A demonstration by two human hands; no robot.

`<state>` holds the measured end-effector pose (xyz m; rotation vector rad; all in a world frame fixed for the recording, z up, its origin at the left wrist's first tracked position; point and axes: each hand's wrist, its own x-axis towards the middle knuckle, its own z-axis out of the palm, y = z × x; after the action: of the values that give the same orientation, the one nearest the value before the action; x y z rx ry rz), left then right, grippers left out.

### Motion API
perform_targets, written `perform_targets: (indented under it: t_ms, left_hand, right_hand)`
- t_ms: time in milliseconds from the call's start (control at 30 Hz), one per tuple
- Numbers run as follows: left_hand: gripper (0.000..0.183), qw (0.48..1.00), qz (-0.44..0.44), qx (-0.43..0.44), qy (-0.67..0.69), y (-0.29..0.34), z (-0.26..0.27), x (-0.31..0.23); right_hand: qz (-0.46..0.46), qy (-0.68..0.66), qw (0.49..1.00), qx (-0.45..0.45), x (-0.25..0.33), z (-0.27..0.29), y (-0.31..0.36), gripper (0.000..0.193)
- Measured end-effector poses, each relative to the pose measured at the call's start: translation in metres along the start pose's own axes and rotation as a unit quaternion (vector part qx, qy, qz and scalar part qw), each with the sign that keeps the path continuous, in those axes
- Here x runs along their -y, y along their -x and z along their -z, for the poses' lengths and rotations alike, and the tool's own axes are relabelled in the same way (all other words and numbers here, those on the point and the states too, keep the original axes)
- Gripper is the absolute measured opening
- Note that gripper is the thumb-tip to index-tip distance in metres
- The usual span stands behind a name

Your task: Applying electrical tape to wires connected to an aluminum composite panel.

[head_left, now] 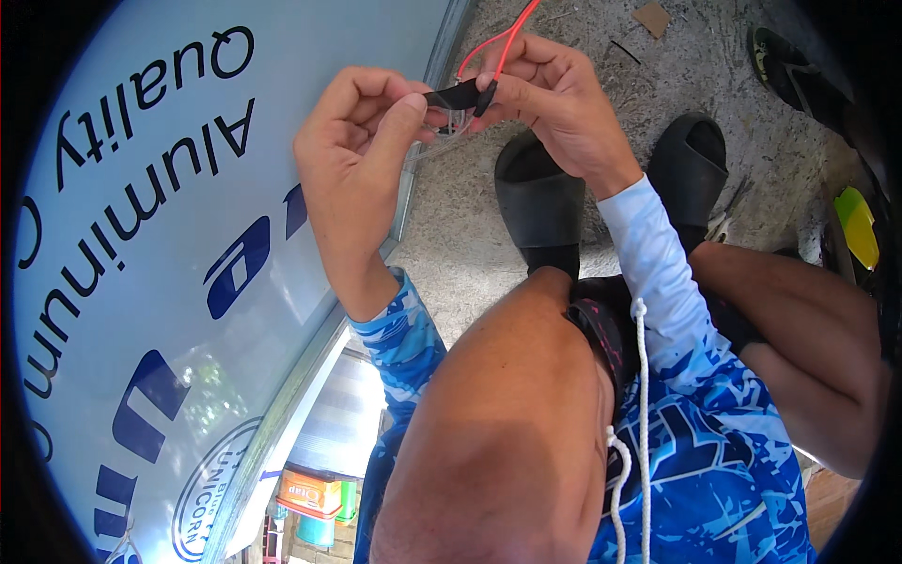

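Note:
My left hand (355,155) pinches one end of a short strip of black tape (453,96) between thumb and fingers. The strip stretches across to my right hand (564,105), whose thumb and fingertips close on a black-wrapped end of a red wire (514,39). That wire loops up and runs out past the top of the head view. Thin pale wires (449,141) hang just below the tape, between my two hands. Whether the tape is wound onto the pale wires cannot be made out.
A large white sign panel (310,56) with dark lettering and a metal edge fills the left side. My feet in black slides (540,202) rest on rough concrete (442,254). A loose sandal (794,80), a yellow-green object (856,228) and an orange container (310,495) lie around.

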<state>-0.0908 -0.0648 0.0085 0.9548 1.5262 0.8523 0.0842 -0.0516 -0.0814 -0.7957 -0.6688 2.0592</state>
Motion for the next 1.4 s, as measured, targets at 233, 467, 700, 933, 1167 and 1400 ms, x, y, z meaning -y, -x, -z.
perform_targets:
  t_ms: [233,467,700,933,1167,1400]
  left_hand:
    - [0.02,0.995,-0.01,-0.082,0.061,0.009,-0.009,0.007]
    - [0.023,0.992,0.003,-0.102,0.08,0.01,-0.014,0.01]
    - [0.019,0.991,0.016,-0.111,0.073,0.01,-0.013,0.0]
    - [0.02,0.993,0.025,-0.1,0.063,0.015,-0.014,-0.004]
    - [0.022,0.994,0.026,-0.091,0.056,0.017,-0.015,-0.005]
    - [0.033,0.995,0.021,-0.089,0.042,0.016,-0.013,-0.009]
  right_hand:
    - [0.007,-0.038,0.999,0.016,-0.005,0.0,0.002,0.021]
    - [-0.019,-0.058,0.998,-0.001,-0.007,-0.003,0.009,0.021]
    - [-0.031,-0.109,0.994,-0.008,-0.008,-0.014,0.013,0.021]
    - [-0.016,-0.045,0.998,-0.046,0.0,-0.022,0.017,0.02]
    - [-0.005,-0.035,0.998,-0.058,-0.002,-0.014,0.025,0.022]
    - [-0.025,-0.067,0.996,-0.046,0.004,-0.019,0.025,0.014]
